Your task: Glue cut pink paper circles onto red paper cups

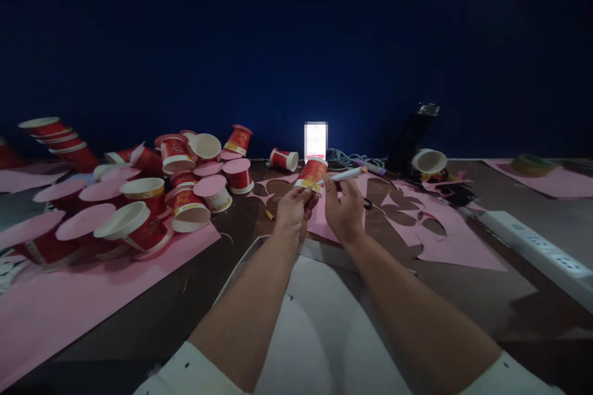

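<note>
In front of me, my left hand [293,213] grips a red paper cup [313,168] with a gold band, its fingers around the lower part. My right hand [345,208] is closed on a white marker [348,174], which has an orange end pointing to the right. The marker's other end is at the side of the cup; whether it touches cannot be made out. Below the hands lies a pink paper sheet [319,222]. A small orange cap [269,215] rests on the table just left of my left hand.
Several red cups with pink paper discs [212,185] crowd the left side, some tipped over. Leftover pink paper with round cut-outs [456,244] lies right. A power strip [532,241], tape roll [532,165] and lit screen [315,139] are also there.
</note>
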